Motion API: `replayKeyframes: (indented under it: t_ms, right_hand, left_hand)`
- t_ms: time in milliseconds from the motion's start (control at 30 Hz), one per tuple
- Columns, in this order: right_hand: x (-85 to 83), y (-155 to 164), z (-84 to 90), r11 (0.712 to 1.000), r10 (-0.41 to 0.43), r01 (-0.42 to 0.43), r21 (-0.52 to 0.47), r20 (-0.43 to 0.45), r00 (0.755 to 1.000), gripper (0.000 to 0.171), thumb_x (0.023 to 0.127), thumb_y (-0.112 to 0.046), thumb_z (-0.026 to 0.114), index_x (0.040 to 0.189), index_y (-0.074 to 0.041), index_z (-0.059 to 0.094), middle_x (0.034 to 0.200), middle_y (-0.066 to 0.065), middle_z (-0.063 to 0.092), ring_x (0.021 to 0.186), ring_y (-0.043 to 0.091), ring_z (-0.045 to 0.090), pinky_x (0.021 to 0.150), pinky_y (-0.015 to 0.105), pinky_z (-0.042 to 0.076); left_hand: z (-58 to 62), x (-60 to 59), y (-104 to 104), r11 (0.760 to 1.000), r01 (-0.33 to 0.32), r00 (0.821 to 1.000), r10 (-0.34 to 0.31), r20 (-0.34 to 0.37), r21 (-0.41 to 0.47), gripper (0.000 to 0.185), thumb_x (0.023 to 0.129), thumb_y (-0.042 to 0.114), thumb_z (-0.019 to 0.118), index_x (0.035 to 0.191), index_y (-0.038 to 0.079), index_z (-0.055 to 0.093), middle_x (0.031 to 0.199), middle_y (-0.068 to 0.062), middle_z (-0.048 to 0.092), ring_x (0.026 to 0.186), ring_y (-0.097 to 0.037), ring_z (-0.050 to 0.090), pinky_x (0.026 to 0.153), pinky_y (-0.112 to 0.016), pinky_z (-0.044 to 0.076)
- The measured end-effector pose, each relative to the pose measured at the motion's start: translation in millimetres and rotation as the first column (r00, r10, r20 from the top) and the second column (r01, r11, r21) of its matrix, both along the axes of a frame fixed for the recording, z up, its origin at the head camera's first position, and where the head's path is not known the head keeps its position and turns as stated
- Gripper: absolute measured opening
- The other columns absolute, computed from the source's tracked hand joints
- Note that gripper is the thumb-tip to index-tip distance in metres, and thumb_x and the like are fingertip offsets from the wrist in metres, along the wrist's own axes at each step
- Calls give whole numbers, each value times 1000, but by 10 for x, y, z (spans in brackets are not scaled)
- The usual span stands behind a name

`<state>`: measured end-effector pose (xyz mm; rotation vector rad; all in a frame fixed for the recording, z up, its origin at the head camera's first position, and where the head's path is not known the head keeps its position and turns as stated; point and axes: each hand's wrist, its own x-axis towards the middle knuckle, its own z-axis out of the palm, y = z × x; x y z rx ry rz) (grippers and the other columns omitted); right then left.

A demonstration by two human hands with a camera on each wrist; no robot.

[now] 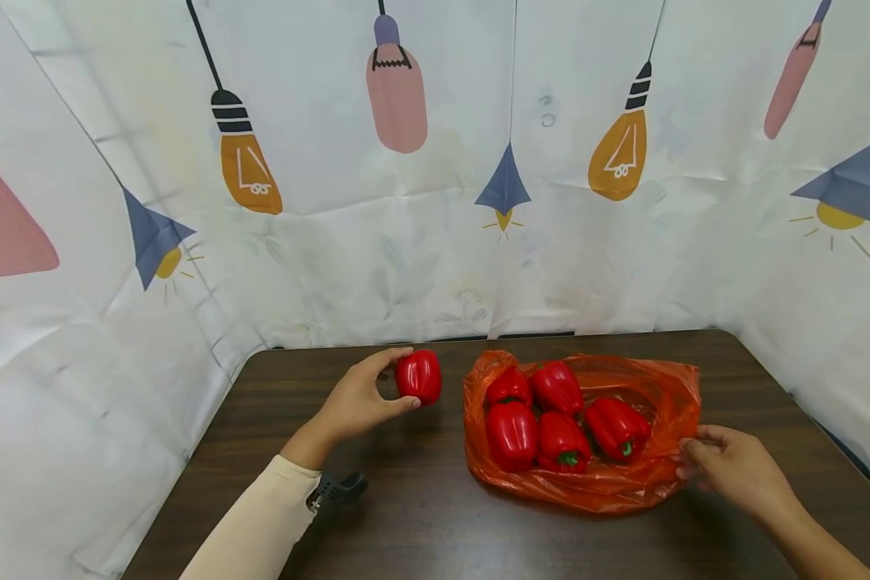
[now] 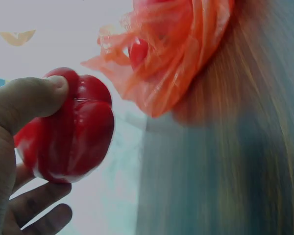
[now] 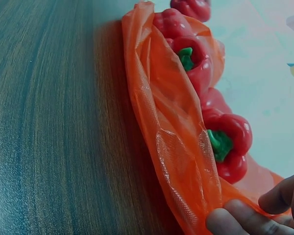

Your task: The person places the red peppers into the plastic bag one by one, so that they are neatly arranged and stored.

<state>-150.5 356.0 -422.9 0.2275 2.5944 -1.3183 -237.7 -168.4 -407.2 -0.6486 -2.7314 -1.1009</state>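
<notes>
My left hand [image 1: 366,395] holds a red bell pepper [image 1: 418,377] between thumb and fingers, raised a little above the table left of the bag. In the left wrist view the thumb presses one side of that pepper [image 2: 76,129], with fingers beneath it. An orange plastic bag [image 1: 587,487] lies open on the table with several red bell peppers [image 1: 511,436] inside, some showing green stems. At the bag's right edge my right hand [image 1: 741,467] pinches the plastic between thumb and fingers; the right wrist view shows this hand [image 3: 259,215] at the bag's rim.
The dark wood-grain table [image 1: 420,515] reaches back to a white curtain [image 1: 406,266] printed with lamps and bulbs. A dark strap [image 1: 341,487] sits at my left wrist, by the cream sleeve [image 1: 261,515].
</notes>
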Motion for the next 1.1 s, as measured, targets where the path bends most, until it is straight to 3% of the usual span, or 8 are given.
replayKeyframes:
  t_ms: [167, 300, 867, 1100]
  right_hand:
    - [-3, -11, 17, 1000, 2, -2, -2, -2, 1000, 56, 110, -28, 47, 138, 21, 42, 104, 15, 75, 85, 21, 74, 68, 35, 60]
    - [2, -22, 24, 1000, 4, -4, 4, -11, 1000, 55, 109, -27, 47, 138, 20, 43, 103, 14, 75, 85, 21, 74, 68, 35, 60]
    - [5, -21, 14, 1000, 6, -6, 11, -24, 1000, 52, 109, -24, 48, 135, 21, 45, 101, 14, 75, 83, 21, 74, 66, 35, 60]
    - [13, -15, 5, 1000, -3, 3, -7, -22, 1000, 50, 109, -24, 48, 135, 20, 46, 101, 13, 75, 83, 21, 74, 67, 36, 60]
  left_hand:
    - [104, 10, 131, 999, 17, 998, -16, -54, 35, 72, 80, 28, 89, 144, 16, 57, 131, 1, 63, 108, -26, 62, 90, -42, 56]
    - [176, 19, 246, 999, 35, 995, -32, -92, 35, 72, 80, 28, 90, 143, 14, 57, 130, 0, 65, 108, -21, 62, 94, -43, 55]
    - [297, 18, 760, 979, 189, 959, -169, -229, 71, 71, 80, 26, 90, 142, 15, 57, 137, 4, 61, 121, -13, 59, 100, -38, 52]
    - [311, 0, 951, 972, 230, 954, -215, -211, 48, 71, 81, 31, 89, 143, 16, 56, 139, 7, 59, 125, -10, 56, 102, -38, 50]
